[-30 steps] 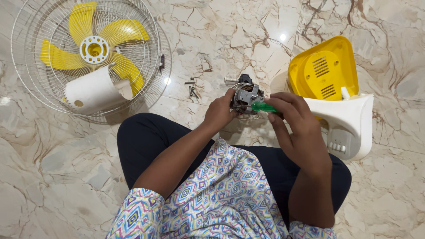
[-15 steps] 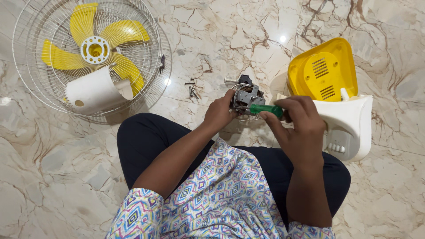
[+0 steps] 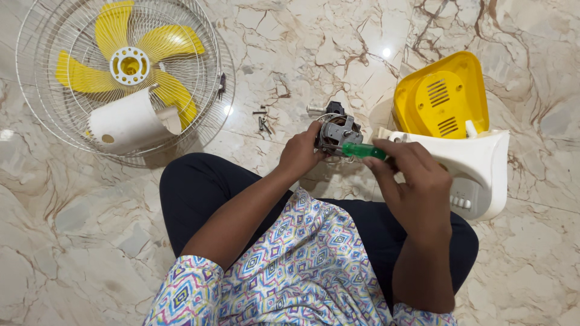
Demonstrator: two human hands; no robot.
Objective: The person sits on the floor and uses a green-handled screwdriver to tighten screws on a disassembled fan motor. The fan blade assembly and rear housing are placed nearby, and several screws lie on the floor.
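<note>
**Fingers on motor and screwdriver**

Fingers [image 3: 314, 134] of the left hand [image 3: 300, 154] wrap closed around the small grey metal fan motor [image 3: 337, 131], holding it above the lap near the middle of the view. The right hand [image 3: 417, 184] pinches the green translucent plastic screwdriver handle [image 3: 362, 150], fingers closed tight around it.

The screwdriver's long axis runs almost level, its working end pointing toward 9 o'clock into the lower side of the motor; the shaft itself is hidden. The motor shows a round silver housing with copper-coloured windings inside and a dark block on top at 12 o'clock.

At 3 o'clock from the motor lies the white plastic fan base [image 3: 477, 169], with the yellow vented plastic rear cover [image 3: 441, 96] just behind it. A few dark loose screws [image 3: 262, 118] lie on the beige veined marble floor [image 3: 314, 48] at 10 o'clock. Farther toward 9 o'clock rests the white wire fan guard [image 3: 36, 96], holding the yellow plastic fan blade [image 3: 151, 45] and a white curved plastic shroud [image 3: 124, 121].
</note>
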